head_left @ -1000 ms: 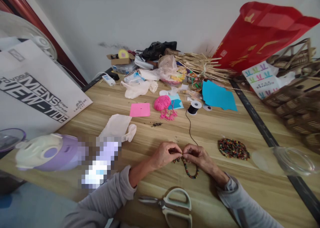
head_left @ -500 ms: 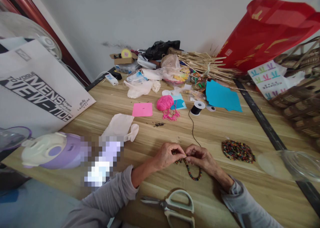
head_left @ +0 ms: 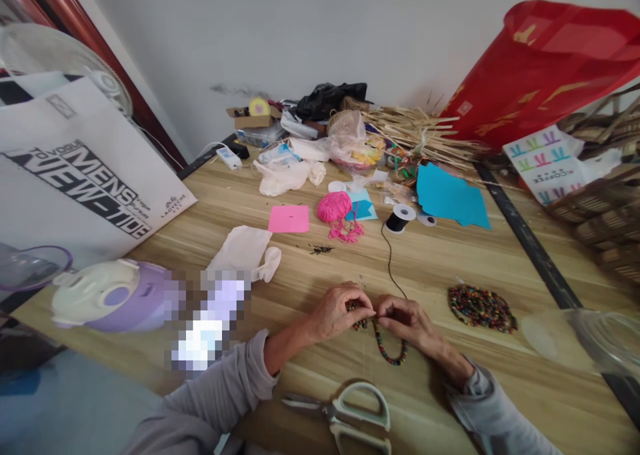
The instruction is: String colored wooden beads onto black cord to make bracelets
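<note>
A strand of small multicoloured beads (head_left: 389, 356) hangs in a loop below my fingers and rests on the table. My left hand (head_left: 341, 314) is closed in a pinch at the strand's upper end, with more of its beads bunched under the palm. Close beside it, my right hand (head_left: 411, 324) pinches the strand too, thumb against forefinger. Exactly what lies between the fingertips is too small to make out. Black cord (head_left: 389, 258) runs from a white-rimmed spool (head_left: 399, 222) down to the right hand. Nearer me lie scissors (head_left: 327, 412) with pale handles, blades spread slightly.
A coiled pile of beaded strands (head_left: 481, 308) lies to the right. Short black pieces (head_left: 321, 249), a pink card (head_left: 289, 219) and pink yarn (head_left: 335, 206) are farther back. A purple-and-white bottle (head_left: 145, 296) lies left; a woven basket (head_left: 605, 225) stands right.
The view has swung slightly left, so things appear farther right. My fingertips have come slightly apart, both hands still pinching beside the strand. Scissors and spool stay put on the table.
</note>
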